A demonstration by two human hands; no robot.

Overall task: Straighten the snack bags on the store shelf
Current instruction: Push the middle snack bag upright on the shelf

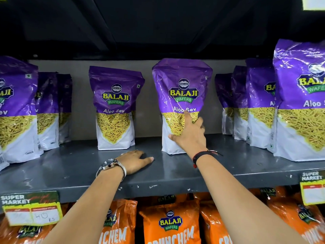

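Purple and white Aloo Sev snack bags stand on a grey metal shelf (pixel 175 173). The centre bag (pixel 181 88) stands upright, and my right hand (pixel 189 132) lies flat against its lower front with fingers spread, touching but not gripping it. Left of it a second bag (pixel 115 106) stands alone, leaning slightly. My left hand (pixel 135 160) rests palm down on the bare shelf in front of these two bags, holding nothing. It wears a wristwatch; the right wrist carries a dark thread band.
Rows of the same purple bags fill the shelf's left end (pixel 15 110) and right end (pixel 299 99). Orange snack bags (pixel 169 224) hang below the shelf edge. Yellow price labels (pixel 31 208) sit on the shelf front. A dark shelf is overhead.
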